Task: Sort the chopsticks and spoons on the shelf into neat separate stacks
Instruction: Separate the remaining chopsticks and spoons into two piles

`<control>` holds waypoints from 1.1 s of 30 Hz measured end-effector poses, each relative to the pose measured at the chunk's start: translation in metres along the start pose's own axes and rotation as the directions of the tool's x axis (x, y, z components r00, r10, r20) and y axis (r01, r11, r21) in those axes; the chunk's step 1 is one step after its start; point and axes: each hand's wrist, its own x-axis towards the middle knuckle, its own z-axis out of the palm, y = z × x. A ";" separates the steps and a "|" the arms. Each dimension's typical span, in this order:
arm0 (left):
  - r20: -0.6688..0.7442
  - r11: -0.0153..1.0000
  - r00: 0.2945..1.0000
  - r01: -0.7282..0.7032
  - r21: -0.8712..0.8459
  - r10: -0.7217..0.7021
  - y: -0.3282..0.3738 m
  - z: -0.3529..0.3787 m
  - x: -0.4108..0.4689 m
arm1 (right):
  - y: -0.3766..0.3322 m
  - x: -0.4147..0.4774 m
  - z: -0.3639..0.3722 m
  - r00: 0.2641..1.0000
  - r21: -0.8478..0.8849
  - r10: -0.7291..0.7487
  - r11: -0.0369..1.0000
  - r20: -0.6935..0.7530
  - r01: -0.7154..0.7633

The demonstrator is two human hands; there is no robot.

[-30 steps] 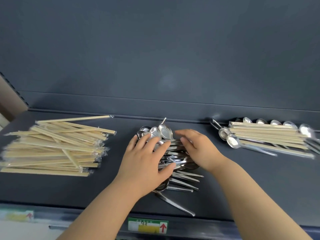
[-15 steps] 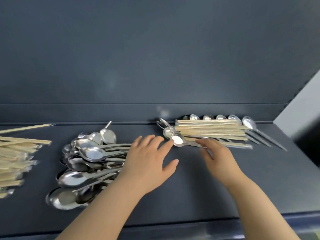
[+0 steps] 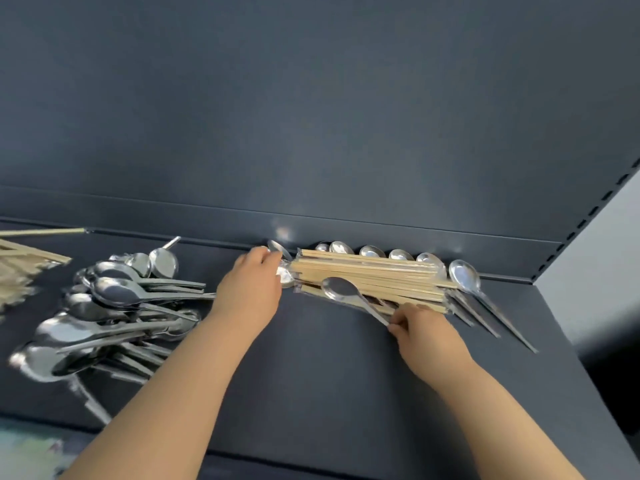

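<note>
A mixed pile lies at the back right of the dark shelf (image 3: pixel 311 375): wrapped wooden chopsticks (image 3: pixel 374 275) on top of several steel spoons (image 3: pixel 464 275). My right hand (image 3: pixel 420 327) pinches the handle of one spoon (image 3: pixel 341 289), whose bowl is lifted over the chopsticks. My left hand (image 3: pixel 252 289) reaches the pile's left end, its fingertips closed on another spoon (image 3: pixel 278 249). A heap of sorted spoons (image 3: pixel 114 306) lies to the left. A stack of chopsticks (image 3: pixel 20 268) shows at the far left edge.
The shelf's back wall (image 3: pixel 311 133) rises right behind the mixed pile. A grey upright with slots (image 3: pixel 595 237) bounds the shelf on the right. A long loose spoon handle (image 3: pixel 502 320) points toward the front right.
My view swung right from the spoon heap to the mixed pile. My right hand took a spoon by its handle and raised it. My left hand moved to the pile's left end.
</note>
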 end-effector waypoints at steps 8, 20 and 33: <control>0.037 0.926 0.967 0.251 -0.282 -0.251 0.009 0.017 0.018 | 0.033 -0.002 -0.013 1.000 0.145 0.014 0.989 0.002 -0.014; -0.054 0.964 0.971 0.237 0.121 -0.231 0.017 0.010 -0.040 | 0.034 0.004 -0.010 0.998 0.180 -0.065 0.981 -0.019 0.068; -0.473 0.987 0.867 0.116 -0.107 -0.153 0.011 -0.023 -0.031 | 0.035 0.007 -0.014 0.999 0.237 -0.041 0.970 -0.021 0.045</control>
